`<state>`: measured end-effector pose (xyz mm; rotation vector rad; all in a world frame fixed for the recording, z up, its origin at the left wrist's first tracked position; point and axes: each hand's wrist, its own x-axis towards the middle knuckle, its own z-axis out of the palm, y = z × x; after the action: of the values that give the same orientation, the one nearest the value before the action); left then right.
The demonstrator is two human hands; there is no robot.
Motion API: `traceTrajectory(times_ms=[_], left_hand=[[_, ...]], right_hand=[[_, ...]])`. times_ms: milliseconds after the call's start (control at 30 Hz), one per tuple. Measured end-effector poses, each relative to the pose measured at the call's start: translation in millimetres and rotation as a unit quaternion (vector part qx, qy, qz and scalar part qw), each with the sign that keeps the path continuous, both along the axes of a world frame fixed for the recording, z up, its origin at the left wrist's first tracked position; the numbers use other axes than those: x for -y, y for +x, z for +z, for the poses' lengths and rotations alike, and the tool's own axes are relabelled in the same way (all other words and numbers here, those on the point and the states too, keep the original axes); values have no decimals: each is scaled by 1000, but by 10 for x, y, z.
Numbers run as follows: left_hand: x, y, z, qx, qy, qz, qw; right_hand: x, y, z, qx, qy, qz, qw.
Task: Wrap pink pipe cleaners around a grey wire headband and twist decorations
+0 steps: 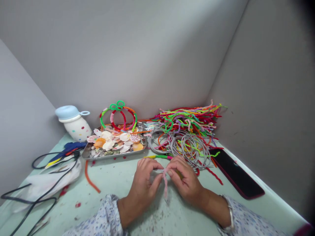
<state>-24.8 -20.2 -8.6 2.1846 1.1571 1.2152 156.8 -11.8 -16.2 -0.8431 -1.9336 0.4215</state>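
My left hand [146,178] is closed on a grey wire hoop [158,171], its thumb and forefinger pinched near the middle of the view. Opposite it, my right hand [185,178] pinches a pale pink pipe cleaner [165,188] where it crosses the wire. One end of the pipe cleaner dangles between the hands. Behind the fingers, the far side of the hoop shows a yellow, green and magenta fuzzy wrapping [159,157]. The rest of the hoop is hidden by my hands.
A metal tray [115,156] of seashells stands behind, with wrapped rings [118,114] on it. Grey wire coils [187,149] and a pipe cleaner heap [189,119] lie right of it. A phone [237,173], white bottle [76,127], plastic bag [56,177] and black cable [36,200] flank them.
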Motion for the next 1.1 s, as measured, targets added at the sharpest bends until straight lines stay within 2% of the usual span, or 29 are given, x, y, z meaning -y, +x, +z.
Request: traceTrajectory(times_ms=[433, 1100], left_hand=[[-25, 2, -16, -10, 12, 19, 1000], [-23, 2, 2, -20, 57, 7, 998]], right_hand=[[-2, 10, 11, 3, -4, 2, 1000], [-17, -16, 25, -4, 24, -8, 1000]])
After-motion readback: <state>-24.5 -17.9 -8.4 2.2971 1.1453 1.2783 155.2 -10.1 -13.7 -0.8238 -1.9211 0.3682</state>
